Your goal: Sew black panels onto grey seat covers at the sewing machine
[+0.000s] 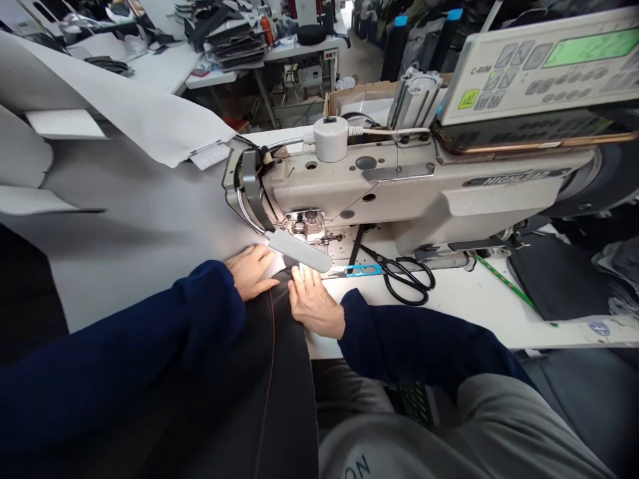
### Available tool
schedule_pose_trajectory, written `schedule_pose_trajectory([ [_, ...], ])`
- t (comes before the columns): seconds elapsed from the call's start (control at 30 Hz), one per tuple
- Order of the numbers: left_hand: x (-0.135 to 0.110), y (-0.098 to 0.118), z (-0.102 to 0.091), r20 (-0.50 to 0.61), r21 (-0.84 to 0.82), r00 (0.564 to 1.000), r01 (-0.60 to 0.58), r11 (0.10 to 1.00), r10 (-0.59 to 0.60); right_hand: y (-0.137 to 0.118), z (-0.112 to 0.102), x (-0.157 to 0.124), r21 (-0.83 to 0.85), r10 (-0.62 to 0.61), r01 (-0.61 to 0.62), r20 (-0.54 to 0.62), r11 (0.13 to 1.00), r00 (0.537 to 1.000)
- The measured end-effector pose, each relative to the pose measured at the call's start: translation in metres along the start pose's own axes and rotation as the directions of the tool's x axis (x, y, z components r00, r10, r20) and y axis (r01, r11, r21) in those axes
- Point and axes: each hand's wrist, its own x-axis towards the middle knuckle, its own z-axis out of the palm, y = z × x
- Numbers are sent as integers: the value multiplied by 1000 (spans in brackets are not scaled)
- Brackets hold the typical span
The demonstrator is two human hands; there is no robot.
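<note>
My left hand lies flat with thumb spread on black, leather-like material that has a red stitched line. Just left of the sewing machine's needle area, its fingertips press near a seam. My right hand rests on the same material's right edge, fingers stretched toward the presser foot. A grey lamp head hangs over both hands' fingertips and hides the needle and part of the seam. Blue thread snips and black-handled scissors lie on the bed, right of my right hand.
Large grey-white sheet material spreads over the left side. A control panel with a green display tops the machine. On the right lie a green striped stick and dark pieces. Stacked dark pieces sit on a table behind.
</note>
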Motion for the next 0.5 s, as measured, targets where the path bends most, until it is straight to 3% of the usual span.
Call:
schedule_pose_trajectory([
  [0.13,-2,1,27,17,62,997,-77,995,76,2,-4,0,1,24,-24,24,1000,999],
  [0.23,-8,10,38,27,107,993,-114,988,111,9,-2,2,74,-41,37,49,997,998],
  [0.4,-6,17,41,-141,20,990,19,1000,-16,23,4,6,292,-125,84,126,953,984],
  [0.5,-6,17,40,-185,-42,980,62,997,-69,28,4,8,354,-154,89,159,931,975],
])
